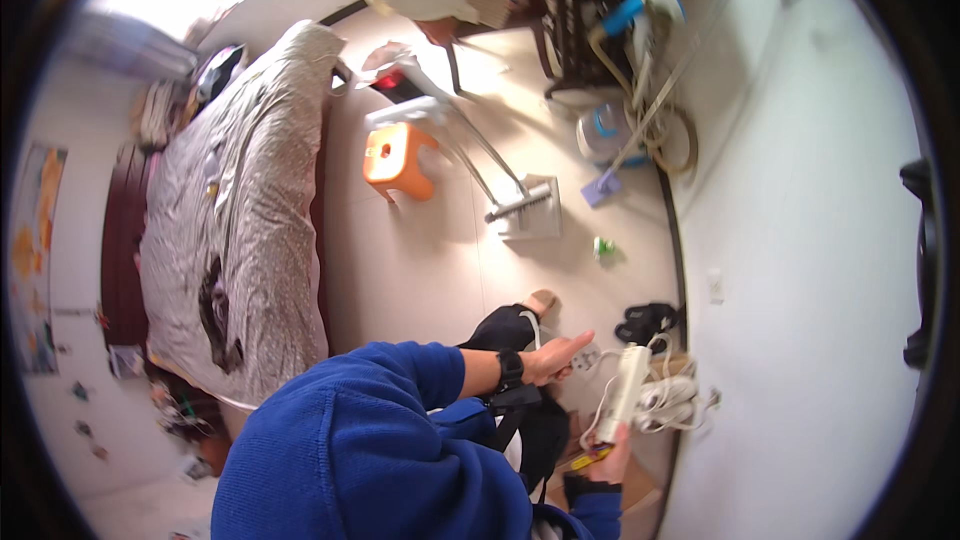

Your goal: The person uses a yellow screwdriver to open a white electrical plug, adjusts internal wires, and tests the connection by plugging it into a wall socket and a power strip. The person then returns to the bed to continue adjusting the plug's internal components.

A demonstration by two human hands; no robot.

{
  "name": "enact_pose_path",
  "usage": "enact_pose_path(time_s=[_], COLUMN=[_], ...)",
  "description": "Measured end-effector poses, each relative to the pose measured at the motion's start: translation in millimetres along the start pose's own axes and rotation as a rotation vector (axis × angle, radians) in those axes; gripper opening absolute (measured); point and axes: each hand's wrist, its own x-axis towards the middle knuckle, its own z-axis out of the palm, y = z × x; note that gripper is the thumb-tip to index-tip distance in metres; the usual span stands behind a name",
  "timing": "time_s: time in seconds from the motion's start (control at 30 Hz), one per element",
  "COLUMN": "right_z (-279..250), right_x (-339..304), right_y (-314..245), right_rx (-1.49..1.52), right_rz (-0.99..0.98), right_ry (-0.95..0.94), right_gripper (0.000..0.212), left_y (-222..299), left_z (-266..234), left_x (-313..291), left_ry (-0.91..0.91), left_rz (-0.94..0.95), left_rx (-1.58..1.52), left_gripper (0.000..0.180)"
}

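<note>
My left hand [556,358], thumb stretched out, is closed on a small whitish plug-like piece [585,357] with dark spots; its exact kind is hard to make out. A white cord [532,328] loops beside that hand. To its right, a long white power strip [627,390] stands tilted, its lower end gripped by my right hand [612,456]. A small yellow and red object [590,457] shows at the right hand's fingers; whether they hold it is unclear. Coiled white cable [668,395] lies just beyond the strip, by the wall.
Black shoes [647,322] lie near the right wall, below a wall socket [715,286]. A green and white item [603,247], a dustpan [535,215], a purple-headed mop [601,188] and an orange stool [398,162] are ahead. A covered bed [265,190] fills the left.
</note>
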Motion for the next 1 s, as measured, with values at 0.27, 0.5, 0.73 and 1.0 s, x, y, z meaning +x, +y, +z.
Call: enact_pose_path(time_s=[0.27,0.5,0.73,1.0], right_z=[172,367,539,673], right_x=[-121,-206,-270,-306], right_y=[-80,-64,27,63], right_rx=[-0.221,-0.094,-0.208,-0.166], right_rz=[0.023,0.224,0.384,0.227], right_ry=[-0.603,-1.051,-1.183,-1.386], right_gripper=[0.067,0.066,0.068,0.076], left_y=[-66,-95,-109,-110], left_z=[-8,-82,-239,-380], left_x=[-159,-246,-392,-604], left_ry=[-0.176,-0.382,-0.147,0.324], left_rz=[0.366,0.601,1.038,1.538], left_rx=[-0.322,-0.515,-0.765,-0.515], left_gripper=[0.042,0.062,0.048,0.067])
